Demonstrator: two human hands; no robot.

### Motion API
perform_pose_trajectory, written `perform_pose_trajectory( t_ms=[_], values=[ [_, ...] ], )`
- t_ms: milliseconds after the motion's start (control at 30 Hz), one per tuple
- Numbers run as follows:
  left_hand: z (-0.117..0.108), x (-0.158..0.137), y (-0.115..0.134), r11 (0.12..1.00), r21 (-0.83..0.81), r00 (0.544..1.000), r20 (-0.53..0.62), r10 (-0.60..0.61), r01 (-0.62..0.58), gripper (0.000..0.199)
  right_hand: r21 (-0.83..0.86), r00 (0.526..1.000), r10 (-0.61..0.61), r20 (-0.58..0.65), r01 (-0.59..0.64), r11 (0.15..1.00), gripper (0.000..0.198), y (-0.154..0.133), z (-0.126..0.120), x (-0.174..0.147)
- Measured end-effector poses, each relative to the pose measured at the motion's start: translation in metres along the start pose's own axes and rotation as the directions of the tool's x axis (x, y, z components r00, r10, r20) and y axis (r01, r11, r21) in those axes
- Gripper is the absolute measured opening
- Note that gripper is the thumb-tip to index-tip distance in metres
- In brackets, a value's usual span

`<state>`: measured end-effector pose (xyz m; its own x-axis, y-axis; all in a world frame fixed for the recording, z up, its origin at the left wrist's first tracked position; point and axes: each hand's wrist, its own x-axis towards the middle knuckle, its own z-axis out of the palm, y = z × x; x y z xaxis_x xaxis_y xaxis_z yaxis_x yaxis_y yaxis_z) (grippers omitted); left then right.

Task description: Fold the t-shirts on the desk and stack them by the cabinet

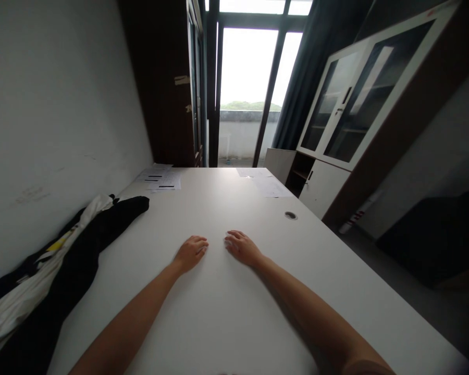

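My left hand [192, 252] rests on the white table [214, 312], its fingers loosely bent and pointing to the right. Across a small gap, my right hand [243, 247] lies on the same surface with fingers slightly apart, turned toward the left. Neither hand holds anything that I can see. Left of my left arm, a heap of black clothes [82, 260] and white cloth [35, 291] is spread along the table's side, apart from the hand.
Printed papers [164, 179] lie at the far left, more sheets [271, 186] at the far right. A cable hole [291, 215] is near the right edge. A glass-door cabinet [359, 99] stands to the right, a dark cabinet [164, 88] behind left, a wall [58, 104] at left.
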<state>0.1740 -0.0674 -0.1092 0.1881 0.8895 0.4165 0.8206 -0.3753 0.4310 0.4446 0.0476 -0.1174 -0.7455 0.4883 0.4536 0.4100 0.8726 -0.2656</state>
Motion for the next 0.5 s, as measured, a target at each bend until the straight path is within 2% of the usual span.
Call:
perform_pose_trajectory(
  t_ms=[500],
  values=[
    [0.0015,0.0005,0.0000,0.999,0.043,0.999,0.034,-0.007,0.006,0.025,-0.014,1.000,0.003,0.000,-0.003,1.000,0.031,0.0016,0.0022,0.0010]
  ],
)
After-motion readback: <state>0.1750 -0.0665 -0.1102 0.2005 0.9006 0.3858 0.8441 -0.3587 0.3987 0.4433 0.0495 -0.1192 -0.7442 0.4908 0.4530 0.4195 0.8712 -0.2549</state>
